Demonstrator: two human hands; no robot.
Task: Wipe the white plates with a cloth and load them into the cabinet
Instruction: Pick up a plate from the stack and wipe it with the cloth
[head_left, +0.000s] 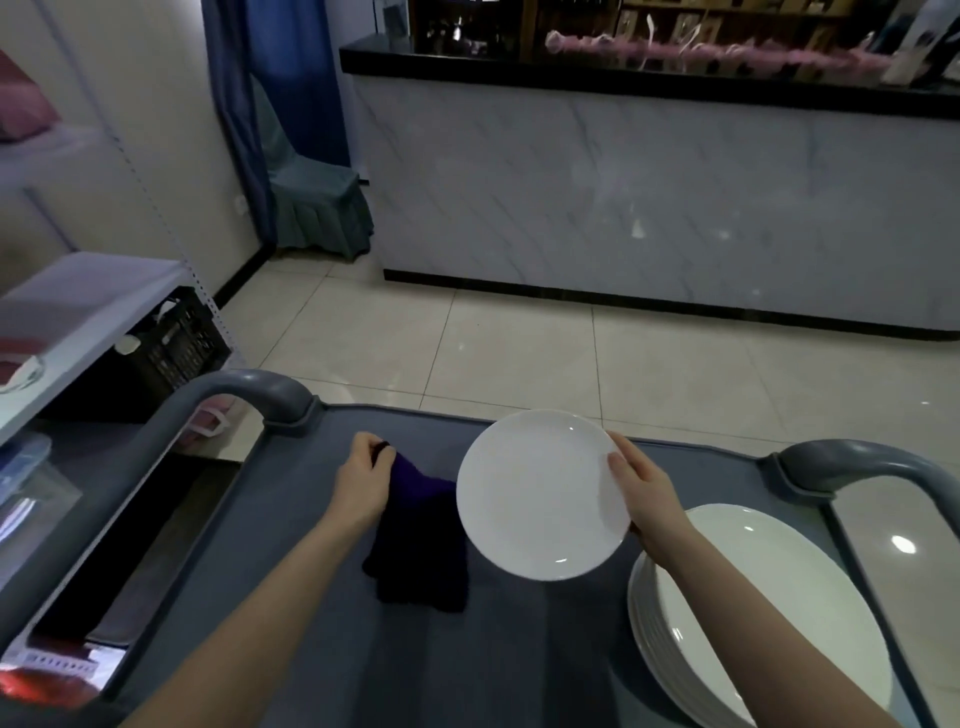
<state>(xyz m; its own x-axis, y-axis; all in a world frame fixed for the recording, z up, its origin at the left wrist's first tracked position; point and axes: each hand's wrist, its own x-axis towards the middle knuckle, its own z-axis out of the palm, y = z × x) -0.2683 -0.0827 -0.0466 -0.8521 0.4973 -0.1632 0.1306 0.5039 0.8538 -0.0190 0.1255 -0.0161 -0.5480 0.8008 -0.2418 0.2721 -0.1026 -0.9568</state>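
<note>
plate (540, 493) held up tilted above the grey cart top (519, 649) — right hand (641, 493) grips its right rim, thumb on the face. left hand (363, 480) pinches the top of a dark purple cloth (415, 545) just left of it; plate stack (769, 613) sits at the cart's right.

The white plate (540, 493) in my right hand (644, 493) is round, glossy and plain. It is lifted clear of the cart and tilted so its face turns toward me, with my thumb on its right rim. The cloth (421, 540) is dark purple and crumpled. My left hand (363, 483) pinches its upper end and the rest trails onto the grey cart top (291, 571), just left of the plate. The stack of white plates (769, 613) sits level on the cart at my lower right.
</note>
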